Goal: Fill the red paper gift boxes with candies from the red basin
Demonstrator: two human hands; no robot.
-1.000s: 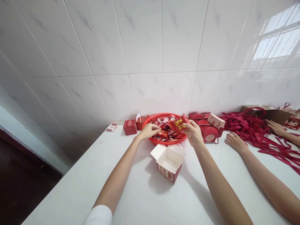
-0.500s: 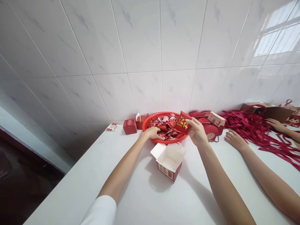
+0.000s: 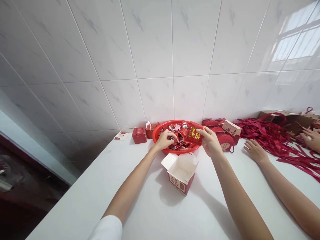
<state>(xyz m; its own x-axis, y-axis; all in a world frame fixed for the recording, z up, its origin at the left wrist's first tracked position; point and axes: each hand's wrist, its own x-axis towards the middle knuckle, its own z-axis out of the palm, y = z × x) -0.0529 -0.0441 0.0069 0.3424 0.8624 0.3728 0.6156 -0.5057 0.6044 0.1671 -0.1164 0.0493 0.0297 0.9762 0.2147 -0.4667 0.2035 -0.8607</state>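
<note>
A red plastic basket (image 3: 156, 144) full of small wrapped candies (image 3: 183, 141) stands against the wall. My left hand (image 3: 165, 139) is over the basket's left part with its fingers curled in among the candies; whatever it pinches is too small to make out. At the basket's right side my right hand (image 3: 211, 141) grips the edge of a red packet (image 3: 195, 134) with yellow lettering between thumb and fingers. In front of the basket, below both hands, a red and cream cardboard box (image 3: 181, 175) stands upright with its white flaps open; nothing shows inside.
Small red boxes (image 3: 139, 135) and a flat printed card (image 3: 122, 136) lie left of the basket. More red boxes (image 3: 226, 140) stand right of it, beside a heap of dark red ribbons (image 3: 265, 135). Another person's hands (image 3: 255, 150) rest and work at the right. A tiled wall (image 3: 155, 96) backs the table.
My left hand has lifted slightly and shifted right within the basket, its fingers more curled. The red packet in my right hand has dipped a little. The other person's far hand has moved right.
</note>
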